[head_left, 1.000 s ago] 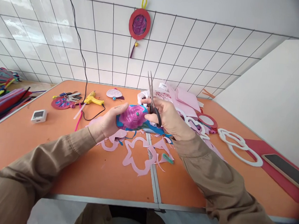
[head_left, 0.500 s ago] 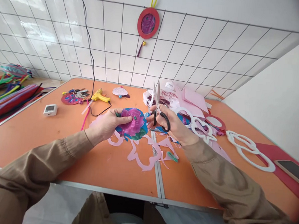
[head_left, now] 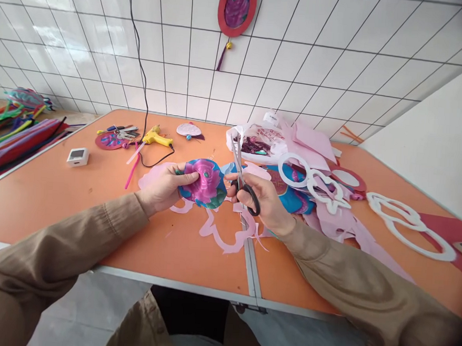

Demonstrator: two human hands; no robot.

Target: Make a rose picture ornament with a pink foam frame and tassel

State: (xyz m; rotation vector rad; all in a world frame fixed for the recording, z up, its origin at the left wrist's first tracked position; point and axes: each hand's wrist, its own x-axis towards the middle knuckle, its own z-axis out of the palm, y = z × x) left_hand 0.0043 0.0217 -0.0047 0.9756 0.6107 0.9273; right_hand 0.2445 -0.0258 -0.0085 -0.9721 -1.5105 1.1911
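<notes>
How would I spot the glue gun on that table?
Start at the orange table and follow the black cord hanging down the tiled wall. It ends at the glue gun, near the far edge. It is the only bright yellow tool there.

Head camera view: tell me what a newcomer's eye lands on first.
The bright flower disc at the centre, pinched in the left hand, with the right hand beside it holding scissors that point upward. Pink paper scraps lie on the orange table just below, and a red ornament hangs on the tiled wall above.
</notes>
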